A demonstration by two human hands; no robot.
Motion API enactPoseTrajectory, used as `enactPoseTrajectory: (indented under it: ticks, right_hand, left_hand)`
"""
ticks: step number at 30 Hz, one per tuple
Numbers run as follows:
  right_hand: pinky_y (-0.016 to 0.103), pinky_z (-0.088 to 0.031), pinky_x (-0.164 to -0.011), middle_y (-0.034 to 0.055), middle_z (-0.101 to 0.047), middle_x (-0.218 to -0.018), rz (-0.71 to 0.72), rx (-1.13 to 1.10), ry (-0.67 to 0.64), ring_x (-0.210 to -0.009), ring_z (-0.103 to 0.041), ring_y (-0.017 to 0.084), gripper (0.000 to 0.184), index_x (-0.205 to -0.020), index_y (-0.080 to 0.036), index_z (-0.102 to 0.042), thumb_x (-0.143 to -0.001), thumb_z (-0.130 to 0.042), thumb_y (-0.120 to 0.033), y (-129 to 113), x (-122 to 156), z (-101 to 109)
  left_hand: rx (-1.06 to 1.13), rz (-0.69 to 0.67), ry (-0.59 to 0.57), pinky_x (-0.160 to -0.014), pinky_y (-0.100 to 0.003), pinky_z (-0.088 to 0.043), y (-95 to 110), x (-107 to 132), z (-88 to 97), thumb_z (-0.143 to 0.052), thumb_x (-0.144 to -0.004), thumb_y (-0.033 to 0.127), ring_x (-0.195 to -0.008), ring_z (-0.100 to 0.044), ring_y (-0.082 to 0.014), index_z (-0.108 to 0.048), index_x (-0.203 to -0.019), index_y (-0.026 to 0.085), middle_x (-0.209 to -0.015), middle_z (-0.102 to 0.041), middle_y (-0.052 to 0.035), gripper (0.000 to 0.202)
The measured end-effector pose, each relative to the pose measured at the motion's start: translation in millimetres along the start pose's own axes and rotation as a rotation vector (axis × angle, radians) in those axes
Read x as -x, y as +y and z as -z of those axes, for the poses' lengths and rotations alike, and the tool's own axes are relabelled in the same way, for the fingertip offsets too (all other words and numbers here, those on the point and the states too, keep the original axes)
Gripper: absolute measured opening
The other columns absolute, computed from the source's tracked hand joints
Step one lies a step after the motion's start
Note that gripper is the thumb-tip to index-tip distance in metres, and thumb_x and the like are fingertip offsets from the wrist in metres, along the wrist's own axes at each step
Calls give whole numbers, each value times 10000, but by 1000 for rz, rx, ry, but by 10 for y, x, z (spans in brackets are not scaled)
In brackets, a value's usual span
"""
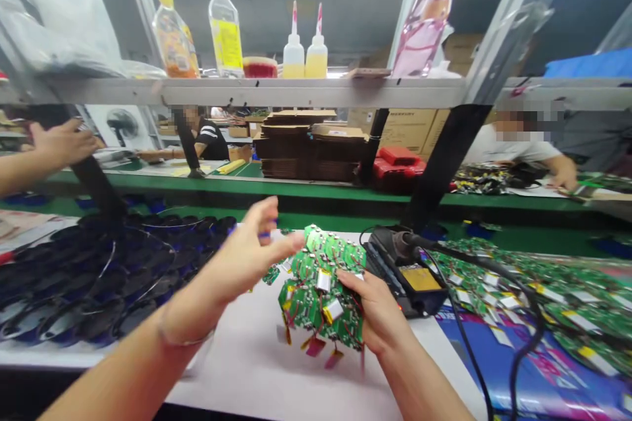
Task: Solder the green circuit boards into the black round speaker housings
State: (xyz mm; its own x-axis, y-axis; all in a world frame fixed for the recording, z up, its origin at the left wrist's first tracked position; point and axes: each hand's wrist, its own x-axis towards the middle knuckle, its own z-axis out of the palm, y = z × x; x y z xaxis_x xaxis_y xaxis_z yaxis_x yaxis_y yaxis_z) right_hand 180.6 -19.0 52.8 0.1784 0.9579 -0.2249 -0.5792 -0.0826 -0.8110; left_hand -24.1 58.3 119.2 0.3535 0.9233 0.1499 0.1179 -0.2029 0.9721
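A green circuit board panel (323, 299) with small silver battery cells wired to it is gripped at its right edge by my right hand (382, 309), thumb on the front face. Several cells dangle on wires from its lower edge. My left hand (251, 250) is raised at the panel's upper left, fingers apart and holding nothing. Its thumb tip overlaps the panel's top left edge; whether it touches I cannot tell. Below the panel lies the white work surface (247, 368).
Rows of dark round parts (118, 276) cover the left side. Right of the panel stand a black soldering station (419, 283) with a thick cable (494, 276) and many circuit boards (557, 302). Bottles (293, 56) line the shelf (316, 92) above. A co-worker's hand (62, 141) is at far left.
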Motion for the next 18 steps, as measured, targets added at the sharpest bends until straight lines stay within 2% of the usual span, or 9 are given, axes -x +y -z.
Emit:
enactPoseTrajectory:
  ticks: [2, 3, 5, 8, 12, 16, 18]
  right_hand:
    - [394, -589, -764, 88, -765, -915, 43, 60, -40, -820, -729, 277, 527, -968, -158, -675, -534, -885, -371, -13, -114, -66]
    - [389, -584, -759, 85, -764, -892, 48, 94, -51, -806, -726, 273, 524, -955, -156, -673, -535, -881, -390, -13, -179, -82]
    - [387, -576, -741, 87, -758, -840, 30, 153, -71, -777, -721, 271, 511, -911, -150, -667, -524, -881, -407, 1, -323, -81]
    - [381, -566, -705, 80, -745, -777, -23, 219, -91, -748, -714, 273, 496, -841, -160, -641, -456, -894, -345, 48, -545, -17]
    - [365, -557, -686, 52, -734, -756, -33, 280, -85, -751, -710, 271, 521, -820, -191, -589, -395, -884, -259, 129, -762, 76]
    - [364, -554, -701, 38, -726, -765, 32, 329, -73, -773, -705, 269, 502, -857, -201, -579, -444, -851, -285, 225, -853, 132]
    - [360, -550, -705, 36, -724, -772, 69, 361, -46, -780, -700, 264, 461, -873, -202, -584, -489, -826, -284, 275, -879, 161]
  left_hand:
    - [150, 219, -116, -1003, -473, -500, -198, 8, -222, -856, -684, 451, -1211, -593, -333, -416, -1446, 185, -1382, -559, -198, 920]
    - [261, 298, -200, -971, -470, -520, -314, 5, -325, -847, -686, 465, -1156, -630, -333, -436, -1424, 161, -1323, -607, -203, 897]
    - [402, 349, -280, -900, -437, -555, -538, -25, -477, -842, -687, 442, -1038, -685, -315, -536, -1317, 127, -1198, -686, -191, 769]
    - [431, 343, -227, -811, -395, -578, -789, -135, -559, -862, -643, 352, -923, -712, -288, -610, -1187, 123, -1105, -729, -168, 642]
    - [382, 310, -126, -769, -380, -572, -988, -299, -576, -856, -605, 285, -888, -709, -275, -596, -1154, 140, -1095, -733, -147, 625]
    - [271, 238, -16, -814, -384, -545, -1117, -347, -647, -790, -681, 356, -929, -690, -277, -623, -1104, 141, -1082, -731, -131, 502]
    - [197, 203, 39, -854, -388, -519, -1142, -342, -696, -787, -673, 343, -962, -674, -288, -657, -1060, 152, -1060, -732, -115, 451]
